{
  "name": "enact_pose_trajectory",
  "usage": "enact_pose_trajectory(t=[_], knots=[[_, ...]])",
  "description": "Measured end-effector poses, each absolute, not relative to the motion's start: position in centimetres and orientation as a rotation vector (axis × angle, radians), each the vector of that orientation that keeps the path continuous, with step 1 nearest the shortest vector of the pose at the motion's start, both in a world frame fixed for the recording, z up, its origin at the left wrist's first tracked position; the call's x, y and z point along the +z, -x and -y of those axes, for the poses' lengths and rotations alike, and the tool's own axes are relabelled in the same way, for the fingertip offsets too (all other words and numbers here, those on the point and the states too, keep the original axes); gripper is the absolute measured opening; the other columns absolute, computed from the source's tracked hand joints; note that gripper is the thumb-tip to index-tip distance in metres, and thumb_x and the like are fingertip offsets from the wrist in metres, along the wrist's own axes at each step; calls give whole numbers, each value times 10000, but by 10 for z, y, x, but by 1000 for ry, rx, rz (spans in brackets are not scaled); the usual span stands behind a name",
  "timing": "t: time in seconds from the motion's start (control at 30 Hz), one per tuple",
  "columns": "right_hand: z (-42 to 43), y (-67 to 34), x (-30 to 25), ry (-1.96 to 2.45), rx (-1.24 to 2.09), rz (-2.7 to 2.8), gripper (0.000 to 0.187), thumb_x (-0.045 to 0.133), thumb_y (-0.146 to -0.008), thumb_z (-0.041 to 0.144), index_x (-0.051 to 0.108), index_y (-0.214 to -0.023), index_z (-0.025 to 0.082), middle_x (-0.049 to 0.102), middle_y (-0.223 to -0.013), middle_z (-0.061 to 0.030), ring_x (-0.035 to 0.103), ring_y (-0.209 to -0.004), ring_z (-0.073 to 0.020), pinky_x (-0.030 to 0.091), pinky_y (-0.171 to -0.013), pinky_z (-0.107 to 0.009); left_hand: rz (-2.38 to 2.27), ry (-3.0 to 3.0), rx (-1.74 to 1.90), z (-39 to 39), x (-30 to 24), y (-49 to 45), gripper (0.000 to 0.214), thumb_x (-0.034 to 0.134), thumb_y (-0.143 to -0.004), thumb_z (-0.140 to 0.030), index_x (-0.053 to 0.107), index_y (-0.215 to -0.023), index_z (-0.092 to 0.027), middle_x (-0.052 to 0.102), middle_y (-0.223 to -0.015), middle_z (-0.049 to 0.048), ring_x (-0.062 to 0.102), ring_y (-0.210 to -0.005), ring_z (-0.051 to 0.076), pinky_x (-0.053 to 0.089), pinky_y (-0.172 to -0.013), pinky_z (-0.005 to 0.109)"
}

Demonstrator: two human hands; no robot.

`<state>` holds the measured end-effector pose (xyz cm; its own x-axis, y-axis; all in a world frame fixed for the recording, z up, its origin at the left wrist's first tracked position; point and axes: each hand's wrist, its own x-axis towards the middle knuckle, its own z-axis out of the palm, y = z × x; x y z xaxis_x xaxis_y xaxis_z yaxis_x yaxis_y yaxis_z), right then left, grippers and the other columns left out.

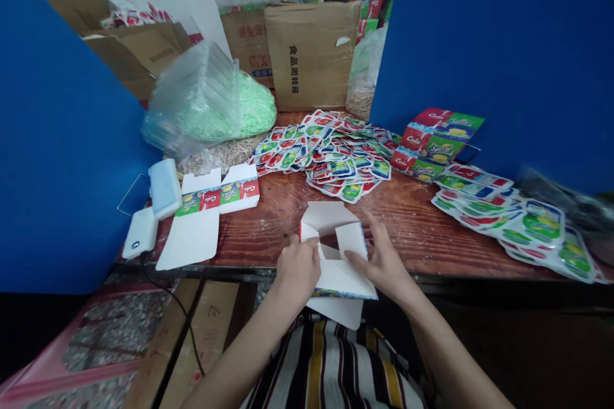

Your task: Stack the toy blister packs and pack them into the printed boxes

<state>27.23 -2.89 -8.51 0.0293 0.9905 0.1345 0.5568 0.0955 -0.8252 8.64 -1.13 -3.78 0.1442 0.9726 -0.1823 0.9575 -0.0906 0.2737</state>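
A small printed carton (343, 271) stands half folded at the table's front edge, its white inside showing and its end flaps sticking up around an opening. My left hand (300, 268) is closed on the carton's left side, fingers curled at the flap. On the opposite side my right hand (384, 262) grips the wall, thumb on the right flap and fingers behind it. One white flap hangs over the edge toward my lap. To the left lie flat unfolded cartons (194, 230) with Cola and Sprite print.
Loose Cola and Sprite printed cards (330, 153) are heaped at the back centre. More cards (508, 211) lie right, beside printed sleeves (434, 144). A white device (141, 233) with a cable sits left. Bagged green shred (254, 102) and a cardboard box (311, 57) stand behind; blue panels (503, 64) flank.
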Motion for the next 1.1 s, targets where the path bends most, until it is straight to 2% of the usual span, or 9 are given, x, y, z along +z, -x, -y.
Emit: enact_pose_trajectory(t=[0.13,0.27,0.4,0.53,0.7,0.87,0.93,1.03,1.1], knots=[[20,-272,-71,1584,703,1752,501,615,-748,325,466,-1212,210,464,-1115,-83,513,-1094,-257,451,-949,-433,-1828,-2040,158,3,-42,-76,313,502,-878,-235,699,-1120,-261,692,-1041,103,670,-945,251,485,-874,348],[15,-269,-63,1496,647,1804,367,600,-760,303,476,-1089,198,502,-1172,-109,514,-1122,-267,446,-943,-427,-1764,-1975,273,-2,-46,-66,303,542,-840,-216,705,-1095,-227,714,-1039,93,656,-996,263,454,-936,368],[15,-268,-69,1556,787,1791,431,585,-782,333,437,-1160,188,610,-1038,-88,618,-919,-239,501,-814,-395,-1726,-1963,347,0,-48,-62,329,537,-820,-172,685,-1109,-222,675,-1108,94,632,-1037,266,441,-946,380],[19,-269,-78,1485,653,1858,609,593,-785,319,384,-1343,191,546,-1293,-134,537,-1180,-273,439,-978,-441,-1569,-1888,503,9,-51,-56,331,529,-844,-229,655,-1150,-226,619,-1124,83,612,-1039,242,448,-932,368],[33,-270,-77,1280,623,1948,479,615,-827,260,500,-1291,235,579,-1246,-91,540,-1170,-230,453,-982,-407,-1411,-1744,753,31,-67,-51,367,507,-826,-180,606,-1179,-192,537,-1197,95,549,-1133,218,403,-1006,361],[47,-272,-77,1067,499,2075,384,512,-911,203,560,-1281,292,484,-1390,-86,479,-1267,-221,444,-1013,-422,-1249,-1543,1004,46,-78,-55,424,544,-774,-151,493,-1195,-170,466,-1315,124,458,-1257,212,386,-1025,324],[48,-274,-80,1037,414,2119,399,476,-924,181,560,-1288,321,445,-1442,-69,459,-1295,-223,411,-1048,-458,-1212,-1455,1054,43,-76,-56,377,587,-752,-180,485,-1115,-176,446,-1365,131,450,-1267,223,385,-1020,325],[46,-277,-81,1010,325,2167,442,435,-931,139,553,-1298,355,354,-1512,-41,426,-1328,-222,343,-1097,-503,-1143,-1378,1058,33,-71,-56,184,588,-753,-192,440,-861,-195,472,-1376,124,473,-1237,225,399,-981,319],[45,-280,-78,982,342,2228,478,411,-931,120,531,-1322,368,351,-1515,-26,421,-1333,-211,363,-1091,-482,-1098,-1319,1031,27,-69,-55,211,575,-755,-186,368,-791,-207,504,-1360,115,520,-1172,207,428,-916,300]])
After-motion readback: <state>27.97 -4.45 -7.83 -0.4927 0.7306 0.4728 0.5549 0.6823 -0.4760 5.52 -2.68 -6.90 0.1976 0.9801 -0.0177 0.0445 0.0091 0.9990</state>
